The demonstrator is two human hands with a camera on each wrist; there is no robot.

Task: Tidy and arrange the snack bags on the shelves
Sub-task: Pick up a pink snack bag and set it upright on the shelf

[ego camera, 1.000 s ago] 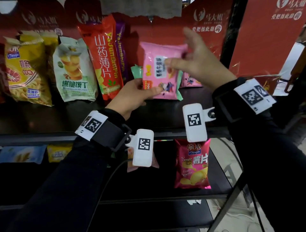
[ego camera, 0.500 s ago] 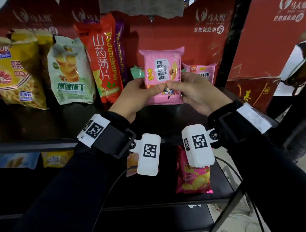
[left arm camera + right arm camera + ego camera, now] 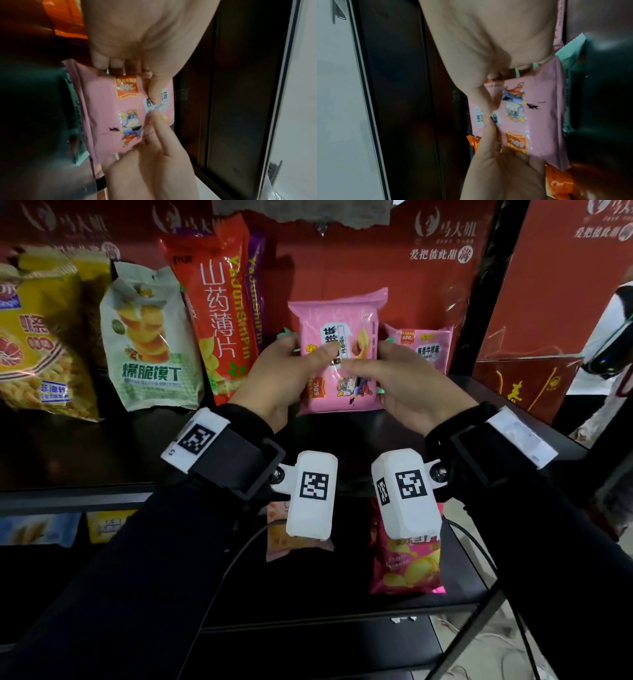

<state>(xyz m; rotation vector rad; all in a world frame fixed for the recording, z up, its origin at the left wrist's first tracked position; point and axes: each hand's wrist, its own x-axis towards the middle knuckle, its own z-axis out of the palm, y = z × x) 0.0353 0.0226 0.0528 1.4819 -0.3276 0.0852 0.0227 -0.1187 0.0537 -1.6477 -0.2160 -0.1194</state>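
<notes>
Red walls stand behind the dark top shelf (image 3: pixel 85 453) where the snack bags lean. Both hands hold one pink bag (image 3: pixel 346 313) upright, just above the shelf, near its right end. The left hand (image 3: pixel 277 378) grips the bag's left edge, thumb on the front. The right hand (image 3: pixel 407 381) grips the right edge the same way. A smaller pink bag (image 3: pixel 424 350) leans just behind. A tall orange bag (image 3: pixel 219 313) stands to the left, beside a green and white bag (image 3: pixel 150 337).
</notes>
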